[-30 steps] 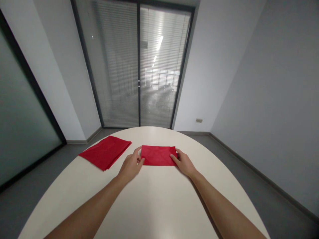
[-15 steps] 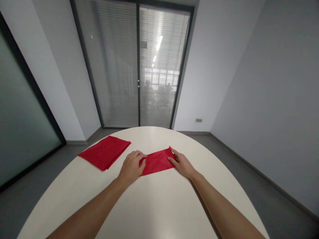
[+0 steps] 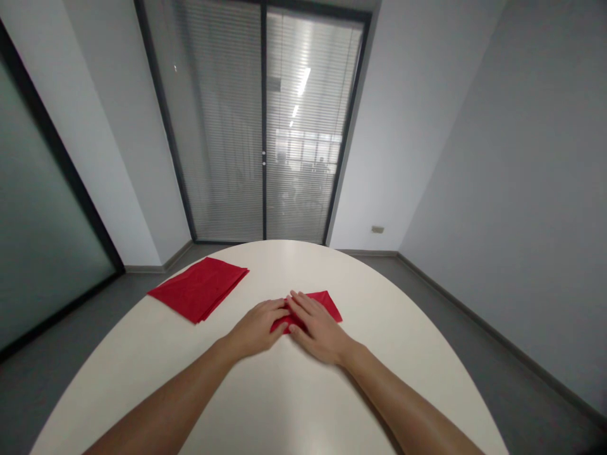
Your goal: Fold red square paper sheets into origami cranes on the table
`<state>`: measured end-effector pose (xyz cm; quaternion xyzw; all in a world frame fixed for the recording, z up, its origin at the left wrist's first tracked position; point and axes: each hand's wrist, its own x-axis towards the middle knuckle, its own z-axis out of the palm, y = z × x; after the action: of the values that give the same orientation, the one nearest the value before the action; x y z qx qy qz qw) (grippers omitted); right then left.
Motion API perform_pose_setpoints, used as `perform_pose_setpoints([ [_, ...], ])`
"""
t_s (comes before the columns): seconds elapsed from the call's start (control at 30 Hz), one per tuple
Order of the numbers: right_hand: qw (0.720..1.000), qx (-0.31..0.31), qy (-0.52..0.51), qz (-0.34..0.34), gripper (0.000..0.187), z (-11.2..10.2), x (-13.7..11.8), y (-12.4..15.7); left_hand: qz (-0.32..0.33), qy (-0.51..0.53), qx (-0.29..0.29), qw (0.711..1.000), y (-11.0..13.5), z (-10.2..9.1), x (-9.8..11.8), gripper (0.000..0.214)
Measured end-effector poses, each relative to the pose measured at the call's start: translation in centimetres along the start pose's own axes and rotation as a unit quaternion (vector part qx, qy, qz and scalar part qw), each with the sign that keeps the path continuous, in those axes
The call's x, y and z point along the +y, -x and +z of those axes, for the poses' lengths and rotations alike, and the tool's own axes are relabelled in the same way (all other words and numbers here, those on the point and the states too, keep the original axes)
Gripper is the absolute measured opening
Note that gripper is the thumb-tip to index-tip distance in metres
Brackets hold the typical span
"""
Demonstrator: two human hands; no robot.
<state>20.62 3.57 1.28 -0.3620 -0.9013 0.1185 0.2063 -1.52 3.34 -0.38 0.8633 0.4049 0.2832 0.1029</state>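
While the right hand (image 3: 315, 328) lay flat, fingers extended, over a small red sheet (image 3: 328, 303) on the white table (image 3: 298, 398), the left hand (image 3: 256, 327) curled at its left end; whether it pinched was unclear. Uneven pressure risked skewing any fold, and a sideways drag risked wrinkling the thin material.

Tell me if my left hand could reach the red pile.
Probably yes: your left hand is at the other red piece, and nothing visible blocks its way to the red pile.

Two grips (image 3: 258, 325) (image 3: 320, 330), two red items (image 3: 331, 304) (image 3: 199, 289), one table (image 3: 294, 392)
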Motion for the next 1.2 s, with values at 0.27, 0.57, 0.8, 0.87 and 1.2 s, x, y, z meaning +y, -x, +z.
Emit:
perform_pose_setpoints([
  [0.27, 0.989, -0.062, 0.048, 0.125, 0.062, 0.4, 3.0, 0.3, -0.019, -0.005, -0.008, 1.000, 0.2, -0.1, 0.3, 0.036],
  [0.57, 0.975, 0.090, 0.129, 0.157, 0.057, -1.0, 3.9, 0.0, -0.024, -0.048, -0.024, 0.998, 0.2, -0.5, 0.7, 0.037],
  [0.8, 0.993, 0.060, 0.042, 0.092, 0.051, -1.0, 2.7, -0.1, 0.018, -0.073, -0.023, 0.997, 0.0, -1.5, 1.7, 0.032],
  [0.87, 0.994, 0.020, 0.039, 0.103, 0.055, -0.8, 2.8, 0.0, 0.031, -0.065, -0.019, 0.997, -0.1, -1.6, 2.0, 0.029],
  [1.2, 0.998, -0.024, 0.006, 0.058, 0.054, -1.3, 2.9, 0.1, 0.006, -0.070, -0.063, 0.996, 0.3, -1.3, 1.8, 0.038],
])
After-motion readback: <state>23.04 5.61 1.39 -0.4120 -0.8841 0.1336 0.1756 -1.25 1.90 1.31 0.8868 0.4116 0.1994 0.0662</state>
